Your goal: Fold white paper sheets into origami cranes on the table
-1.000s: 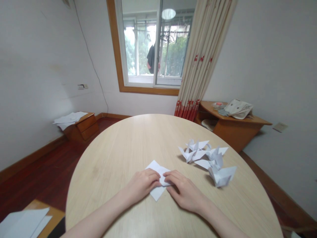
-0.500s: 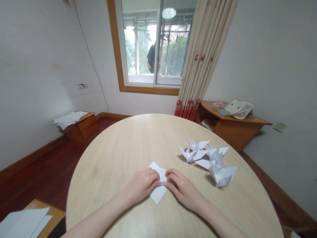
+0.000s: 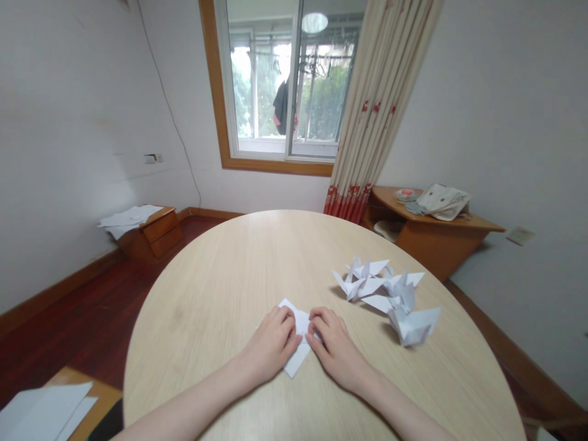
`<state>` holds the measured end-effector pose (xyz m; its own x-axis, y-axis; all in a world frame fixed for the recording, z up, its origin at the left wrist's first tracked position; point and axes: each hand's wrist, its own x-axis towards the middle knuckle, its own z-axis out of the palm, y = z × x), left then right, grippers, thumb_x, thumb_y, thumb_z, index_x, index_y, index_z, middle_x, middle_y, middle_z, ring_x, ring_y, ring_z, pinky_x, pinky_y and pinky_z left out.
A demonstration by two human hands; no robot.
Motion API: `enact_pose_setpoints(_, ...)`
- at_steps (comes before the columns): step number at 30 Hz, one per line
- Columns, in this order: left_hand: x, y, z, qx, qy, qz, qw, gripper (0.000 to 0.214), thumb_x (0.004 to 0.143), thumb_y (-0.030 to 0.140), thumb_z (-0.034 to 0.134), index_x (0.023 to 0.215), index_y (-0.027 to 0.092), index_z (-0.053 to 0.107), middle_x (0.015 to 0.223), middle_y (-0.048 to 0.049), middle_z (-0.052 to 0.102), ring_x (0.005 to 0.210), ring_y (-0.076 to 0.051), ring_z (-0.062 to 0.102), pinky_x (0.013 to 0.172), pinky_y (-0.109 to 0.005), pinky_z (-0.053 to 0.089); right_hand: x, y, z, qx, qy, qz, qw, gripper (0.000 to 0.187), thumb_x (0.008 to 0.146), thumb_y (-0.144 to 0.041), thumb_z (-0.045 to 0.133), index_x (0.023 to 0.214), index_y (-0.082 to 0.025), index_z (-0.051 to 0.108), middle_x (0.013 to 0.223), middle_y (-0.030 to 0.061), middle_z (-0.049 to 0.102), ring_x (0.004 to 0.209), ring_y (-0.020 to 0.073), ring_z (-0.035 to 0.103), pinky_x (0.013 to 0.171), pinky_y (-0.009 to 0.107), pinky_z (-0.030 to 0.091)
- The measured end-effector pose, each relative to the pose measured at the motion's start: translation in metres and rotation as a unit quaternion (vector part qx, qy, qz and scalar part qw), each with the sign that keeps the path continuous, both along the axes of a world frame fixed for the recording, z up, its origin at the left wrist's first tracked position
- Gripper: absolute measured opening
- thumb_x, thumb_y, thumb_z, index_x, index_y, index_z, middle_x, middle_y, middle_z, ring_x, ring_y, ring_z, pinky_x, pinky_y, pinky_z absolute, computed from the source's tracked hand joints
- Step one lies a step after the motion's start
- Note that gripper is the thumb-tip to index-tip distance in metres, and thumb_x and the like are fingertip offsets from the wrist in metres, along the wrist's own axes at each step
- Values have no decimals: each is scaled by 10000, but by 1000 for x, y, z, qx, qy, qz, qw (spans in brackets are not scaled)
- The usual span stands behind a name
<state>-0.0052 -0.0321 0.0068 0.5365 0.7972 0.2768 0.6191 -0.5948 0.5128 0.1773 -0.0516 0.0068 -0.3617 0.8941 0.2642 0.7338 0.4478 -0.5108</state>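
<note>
1. White paper: located on the counter, between the left and right fingers. One corner projects beyond the left fingers; another points toward the wearer.
2. Left hand: fingers curled together over the paper's left part, thumb extended along it. Whether they clamp the paper cannot be determined.
3. Right hand: fingers bent at the paper's right edge, thumb close to the index finger. Clamping likewise cannot be determined.
4. Folded paper figures: grouped beyond and right of the right fingers, well apart from them.
5. Curtain: far beyond the fingers, beside the window.
</note>
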Motion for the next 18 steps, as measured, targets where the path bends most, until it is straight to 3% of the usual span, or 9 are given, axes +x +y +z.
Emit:
enact_pose_setpoints(8,1,2,1,-31,35,14,999,61,885,147,579,891,176,526,985,-41,575,939,-210,502,827,-338,426,-1,3,-6,19,-64,-25,997,72,902,-157,517,849,-200,493,1013,65,543,990,241,506,882,442,381)
enact_pose_setpoints(18,-7,10,4,-41,60,2,997,84,869,199,643,924,219,583,1021,-4,601,991,-212,504,835,-338,357,2,8,1,-24,-87,-33,995,107,891,-114,512,848,-211,518,1055,59,579,1040,247,512,897,439,355)
